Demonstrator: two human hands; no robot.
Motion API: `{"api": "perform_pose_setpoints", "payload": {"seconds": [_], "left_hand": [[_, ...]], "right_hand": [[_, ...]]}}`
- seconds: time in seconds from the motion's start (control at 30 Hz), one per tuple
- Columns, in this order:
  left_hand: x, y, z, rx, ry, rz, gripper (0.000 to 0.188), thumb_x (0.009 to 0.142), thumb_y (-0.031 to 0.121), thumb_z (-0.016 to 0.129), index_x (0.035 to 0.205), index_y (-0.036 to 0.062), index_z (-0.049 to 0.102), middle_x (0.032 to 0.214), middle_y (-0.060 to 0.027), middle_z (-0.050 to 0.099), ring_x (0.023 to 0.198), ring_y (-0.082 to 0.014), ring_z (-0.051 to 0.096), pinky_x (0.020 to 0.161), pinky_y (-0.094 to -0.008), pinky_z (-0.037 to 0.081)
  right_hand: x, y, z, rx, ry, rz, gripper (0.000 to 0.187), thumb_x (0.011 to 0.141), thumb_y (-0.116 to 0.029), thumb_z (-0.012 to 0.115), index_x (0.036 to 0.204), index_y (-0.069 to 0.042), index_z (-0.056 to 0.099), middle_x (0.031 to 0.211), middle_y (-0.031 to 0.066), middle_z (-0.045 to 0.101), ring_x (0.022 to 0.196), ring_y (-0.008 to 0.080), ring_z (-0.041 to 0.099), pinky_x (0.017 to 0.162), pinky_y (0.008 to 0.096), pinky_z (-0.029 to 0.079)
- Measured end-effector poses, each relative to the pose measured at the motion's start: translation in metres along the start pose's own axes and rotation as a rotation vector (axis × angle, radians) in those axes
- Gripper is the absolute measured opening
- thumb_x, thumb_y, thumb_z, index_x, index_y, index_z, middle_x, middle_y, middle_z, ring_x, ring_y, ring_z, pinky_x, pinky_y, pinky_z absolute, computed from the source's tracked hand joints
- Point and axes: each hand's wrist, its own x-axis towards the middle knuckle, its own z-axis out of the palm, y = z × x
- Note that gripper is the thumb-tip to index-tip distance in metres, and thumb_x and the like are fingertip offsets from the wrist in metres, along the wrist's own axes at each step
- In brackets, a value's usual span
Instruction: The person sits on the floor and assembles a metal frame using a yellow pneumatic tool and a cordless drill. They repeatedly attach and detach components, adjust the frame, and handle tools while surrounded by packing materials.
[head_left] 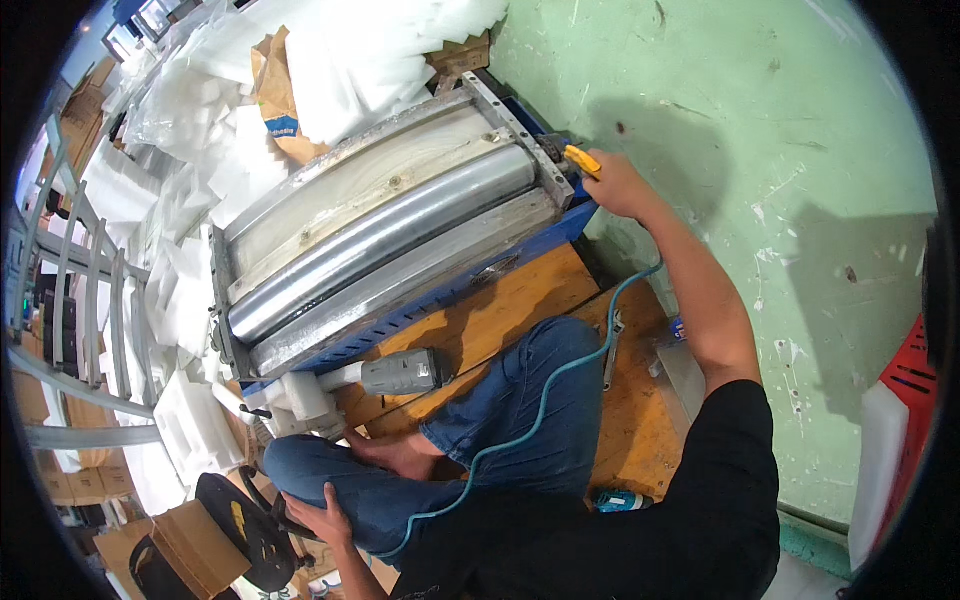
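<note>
My right hand (pixel 622 188) is closed round a yellow air blow gun (pixel 582 161) at the right end of a roller machine. A thin blue hose (pixel 543 400) runs from behind my right forearm down across my leg. Beside the gun is the metal end plate (pixel 520 135) of the frame; whether the gun's tip touches anything there is hidden. A shiny steel roller (pixel 400 238) lies lengthwise in the frame, above a blue base (pixel 450 285). My left hand (pixel 322 516) rests on my left knee with its fingers apart, holding nothing.
A grey motor (pixel 405 372) sticks out near my foot. On the wooden platform (pixel 530 295) lie a wrench (pixel 613 350) and a teal power tool (pixel 622 500). White foam sheets (pixel 360 50) pile up behind the machine; a green wall (pixel 720 120) stands at right, metal railings (pixel 95 280) at left.
</note>
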Motion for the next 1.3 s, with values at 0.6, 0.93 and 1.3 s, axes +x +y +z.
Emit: {"api": "perform_pose_setpoints", "payload": {"seconds": [0.6,0.93,1.3], "left_hand": [[0.008,0.009,0.009,0.021,0.008,-0.017,0.105,0.085,0.052,0.072,0.155,-0.0073,0.021,0.150,-0.0353,0.031,0.141,-0.0482,0.031,0.117,-0.0541,0.025],[0.007,0.019,0.004,0.049,0.000,-0.032,0.105,0.086,0.054,0.071,0.155,-0.0067,0.022,0.151,-0.0347,0.031,0.141,-0.0489,0.032,0.117,-0.0534,0.026],[0.015,0.011,0.010,0.079,-0.019,-0.044,0.106,0.085,0.054,0.072,0.156,-0.0048,0.020,0.153,-0.0336,0.030,0.142,-0.0484,0.032,0.118,-0.0534,0.027]], "right_hand": [[0.038,0.001,-0.006,-0.107,0.045,-0.064,0.031,0.082,-0.018,0.064,0.101,0.006,0.064,0.097,0.0301,0.068,0.093,0.0479,0.065,0.081,0.0505,0.051],[0.029,-0.008,-0.018,-0.151,-0.165,0.041,0.030,0.081,-0.019,0.066,0.098,0.006,0.065,0.098,0.0292,0.068,0.095,0.0468,0.065,0.083,0.0501,0.052],[0.020,-0.020,-0.026,0.010,0.009,0.187,0.028,0.084,-0.016,0.066,0.102,0.005,0.065,0.093,0.0249,0.071,0.091,0.0405,0.069,0.082,0.0482,0.053]]}}
